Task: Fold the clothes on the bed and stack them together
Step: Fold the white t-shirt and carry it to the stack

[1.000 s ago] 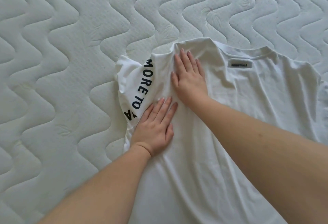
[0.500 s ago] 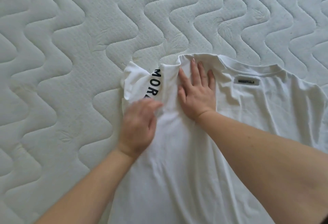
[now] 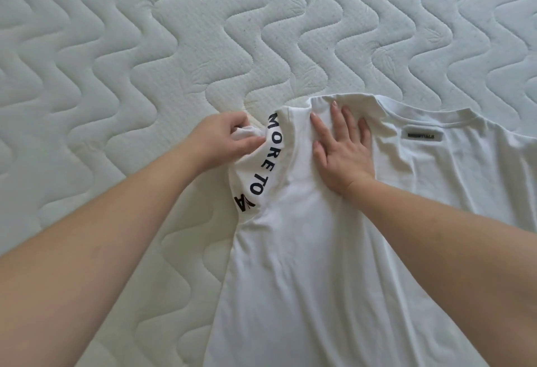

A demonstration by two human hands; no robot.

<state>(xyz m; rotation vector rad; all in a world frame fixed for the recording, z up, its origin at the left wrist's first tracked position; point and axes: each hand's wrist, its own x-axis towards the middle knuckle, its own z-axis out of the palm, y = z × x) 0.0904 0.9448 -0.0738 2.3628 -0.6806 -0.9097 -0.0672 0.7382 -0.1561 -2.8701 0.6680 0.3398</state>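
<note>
Left hand fingers: the left hand [image 3: 225, 141], at centre left of the frame, has fingers and thumb curled and pinching a bunched bit of the sleeve [image 3: 255, 163].
Right hand fingers: the right hand [image 3: 343, 151], just right of centre, lies flat with fingers straight and slightly spread, pressing down on the shoulder area of the T-shirt [image 3: 334, 265]; the fingertips reach almost to its upper folded edge.
Sleeve: turned over toward the shirt body, showing black lettering [image 3: 268, 157] that reads "MORE TO" plus a partly hidden letter.
T-shirt: white, spread flat from centre to lower right of the frame, collar [image 3: 430, 113] at upper right with a dark label [image 3: 421, 136] just below it; its text is too blurred to read.
In the way: both forearms cross the lower frame, the right one covering part of the shirt body.
Count: one shirt, one label, two hands.
Surroundings: pale quilted mattress [image 3: 116, 46] with wavy stitching under everything.
</note>
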